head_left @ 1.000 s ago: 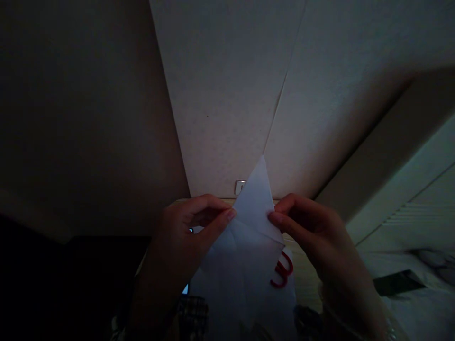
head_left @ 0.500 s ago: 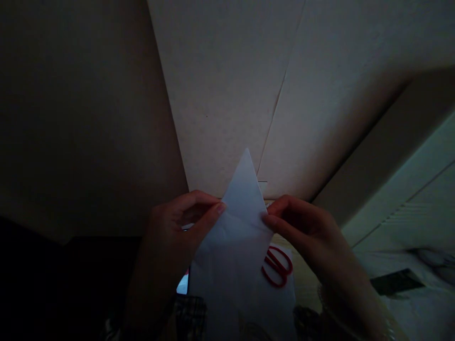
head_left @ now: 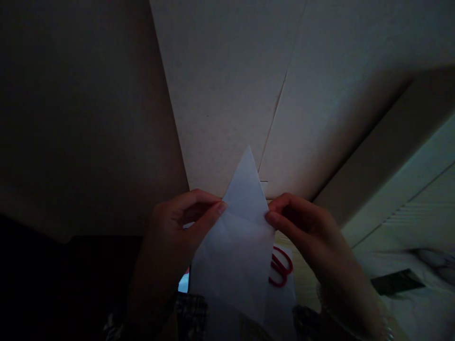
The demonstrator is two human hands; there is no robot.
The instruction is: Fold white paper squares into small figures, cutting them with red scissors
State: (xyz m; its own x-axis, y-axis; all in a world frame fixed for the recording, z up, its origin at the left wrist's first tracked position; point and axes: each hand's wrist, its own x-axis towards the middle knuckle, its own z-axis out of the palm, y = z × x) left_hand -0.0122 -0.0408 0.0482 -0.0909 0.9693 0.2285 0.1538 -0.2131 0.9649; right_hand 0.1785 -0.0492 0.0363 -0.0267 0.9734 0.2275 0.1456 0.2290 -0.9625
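A folded sheet of white paper (head_left: 245,227) is held up in front of me, its sharp point at the top. My left hand (head_left: 185,222) pinches the left edge between thumb and fingers. On the opposite edge, at about the same height, my right hand (head_left: 302,222) pinches the paper too. Behind the sheet's lower right side show the red handles of scissors (head_left: 282,266); the blades are hidden by the paper. The scissors lie on another white sheet (head_left: 284,303).
A lit screen (head_left: 184,282) peeks out beside the paper at lower left. Pale wall panels (head_left: 227,94) rise close behind my hands. At right are a light cabinet front (head_left: 408,213) and a dark flat object (head_left: 397,282) on white cloth. The light is dim.
The folded paper has tilted and shifted slightly to the right and up, covering more of the scissor handles. Both hands keep their pinch on its edges.
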